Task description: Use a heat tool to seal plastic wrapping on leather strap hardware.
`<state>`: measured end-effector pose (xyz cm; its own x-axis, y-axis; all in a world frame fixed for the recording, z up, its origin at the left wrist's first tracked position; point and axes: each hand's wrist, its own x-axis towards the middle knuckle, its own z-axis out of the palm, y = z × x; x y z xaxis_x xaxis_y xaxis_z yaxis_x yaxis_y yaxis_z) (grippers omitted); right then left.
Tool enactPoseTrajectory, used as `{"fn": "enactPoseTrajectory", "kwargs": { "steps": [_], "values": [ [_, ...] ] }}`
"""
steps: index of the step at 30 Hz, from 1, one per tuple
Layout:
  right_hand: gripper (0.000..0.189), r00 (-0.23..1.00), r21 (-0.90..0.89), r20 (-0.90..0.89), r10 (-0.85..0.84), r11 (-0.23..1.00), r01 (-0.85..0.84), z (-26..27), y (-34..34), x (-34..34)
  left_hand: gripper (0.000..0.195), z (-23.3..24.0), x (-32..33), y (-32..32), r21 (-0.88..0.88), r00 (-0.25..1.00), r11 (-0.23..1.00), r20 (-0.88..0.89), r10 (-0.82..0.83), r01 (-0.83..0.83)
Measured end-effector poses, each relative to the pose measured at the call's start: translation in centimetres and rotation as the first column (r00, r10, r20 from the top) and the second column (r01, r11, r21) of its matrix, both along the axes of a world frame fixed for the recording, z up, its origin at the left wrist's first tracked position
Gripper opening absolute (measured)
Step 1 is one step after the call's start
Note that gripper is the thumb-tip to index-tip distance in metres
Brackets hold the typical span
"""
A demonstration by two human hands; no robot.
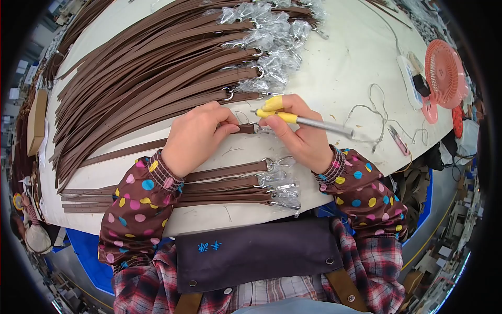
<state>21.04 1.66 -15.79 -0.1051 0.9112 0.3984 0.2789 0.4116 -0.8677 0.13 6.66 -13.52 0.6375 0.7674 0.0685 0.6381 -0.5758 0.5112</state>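
Observation:
My left hand (198, 135) pinches a brown leather-like strap (131, 152) close to its ringed end. A metal ring (256, 127) sits at that end, with clear plastic beside it partly hidden by my right hand (304, 137). That right hand holds a slim pen-like tool (325, 126) with a silver barrel and a yellow-wrapped front, its tip pointing left above the strap. Yellow tape covers one fingertip of the same hand. Its thumb and a finger are close to the ring; whether they touch it I cannot tell.
A large pile of brown straps (157, 74) with plastic-wrapped metal hooks (274, 51) lies beyond my hands. Several more straps (227, 183) lie nearer me on the white table (345, 59). To the right are thread snips (398, 140), a thin cord (372, 106), a power strip (409, 82) and a pink fan (443, 74).

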Motion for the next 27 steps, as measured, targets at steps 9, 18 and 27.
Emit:
{"fn": "enactPoseTrajectory", "kwargs": {
  "steps": [9,18,27],
  "values": [
    [0.024,0.871,0.220,0.491,0.012,0.966,-0.138,-0.8,0.3,0.7,0.019,0.1,-0.1,0.1,-0.180,0.999,0.984,0.053,0.007,0.003],
    [0.022,0.877,0.196,0.479,0.021,0.972,-0.130,-1.0,0.4,0.7,0.033,-1.1,-0.7,-1.8,0.254,0.988,0.963,-0.143,-0.052,0.087],
    [0.023,0.876,0.205,0.482,0.019,0.970,-0.134,-1.1,0.4,0.8,0.034,-1.5,-1.3,-1.8,0.395,0.987,0.904,-0.077,-0.143,0.161]
  ]
}}
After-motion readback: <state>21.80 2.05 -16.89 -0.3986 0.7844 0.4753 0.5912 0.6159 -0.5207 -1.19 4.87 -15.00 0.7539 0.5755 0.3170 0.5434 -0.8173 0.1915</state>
